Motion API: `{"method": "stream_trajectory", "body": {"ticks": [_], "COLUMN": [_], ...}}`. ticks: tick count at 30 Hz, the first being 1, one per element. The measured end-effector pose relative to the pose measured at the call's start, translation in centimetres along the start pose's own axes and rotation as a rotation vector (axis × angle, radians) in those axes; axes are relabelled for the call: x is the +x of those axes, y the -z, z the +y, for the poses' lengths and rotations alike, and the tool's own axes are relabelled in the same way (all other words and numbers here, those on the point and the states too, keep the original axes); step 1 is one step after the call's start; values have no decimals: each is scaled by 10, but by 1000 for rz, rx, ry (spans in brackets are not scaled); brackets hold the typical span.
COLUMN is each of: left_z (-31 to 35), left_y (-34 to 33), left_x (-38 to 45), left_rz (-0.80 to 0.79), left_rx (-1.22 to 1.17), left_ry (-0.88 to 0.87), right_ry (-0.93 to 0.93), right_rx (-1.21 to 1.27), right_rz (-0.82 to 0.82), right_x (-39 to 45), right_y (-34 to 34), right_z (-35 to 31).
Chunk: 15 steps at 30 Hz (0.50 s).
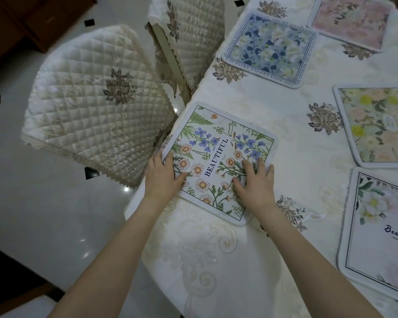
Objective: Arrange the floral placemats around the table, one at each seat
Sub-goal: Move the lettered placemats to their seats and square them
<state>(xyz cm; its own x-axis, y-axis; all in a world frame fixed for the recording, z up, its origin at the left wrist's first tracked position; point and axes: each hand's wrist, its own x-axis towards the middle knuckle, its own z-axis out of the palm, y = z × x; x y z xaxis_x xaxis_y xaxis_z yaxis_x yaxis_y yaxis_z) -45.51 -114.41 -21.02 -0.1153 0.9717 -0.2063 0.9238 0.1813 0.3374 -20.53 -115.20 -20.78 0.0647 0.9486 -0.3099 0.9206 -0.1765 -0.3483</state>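
A floral placemat printed "BEAUTIFUL" (218, 143), with daisies and blue flowers, lies at the table's left edge beside a chair. My left hand (162, 177) grips its near left edge, thumb on top and fingers over the rim. My right hand (255, 180) rests flat on its near right part, fingers spread. Other placemats lie on the table: a blue floral one (269, 48) farther along the left edge, a pink one (352, 21) at the far end, a yellow-green one (379, 125) at the right, and a white one (381, 237) at the near right.
The table carries a cream embroidered tablecloth (216, 260). A quilted cream chair (90, 106) stands by the daisy placemat and a second chair (189, 35) by the blue one. Glossy white floor tiles (32, 191) lie to the left.
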Motion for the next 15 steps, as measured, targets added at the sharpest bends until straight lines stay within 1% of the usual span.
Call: {"method": "stream_trajectory", "body": {"ticks": [4, 10, 15], "left_z": [17, 73, 131], "left_y": [16, 61, 89], "left_x": [-4, -28, -79], "left_rz": [79, 169, 240], "left_rx": [25, 13, -1], "left_ry": [-62, -269, -453], "right_ry": [21, 124, 184], "right_rx": [-80, -16, -17], "right_rz": [46, 197, 312], "right_x": [-5, -40, -98], "right_y": [16, 66, 120], "right_z": [0, 3, 26]}}
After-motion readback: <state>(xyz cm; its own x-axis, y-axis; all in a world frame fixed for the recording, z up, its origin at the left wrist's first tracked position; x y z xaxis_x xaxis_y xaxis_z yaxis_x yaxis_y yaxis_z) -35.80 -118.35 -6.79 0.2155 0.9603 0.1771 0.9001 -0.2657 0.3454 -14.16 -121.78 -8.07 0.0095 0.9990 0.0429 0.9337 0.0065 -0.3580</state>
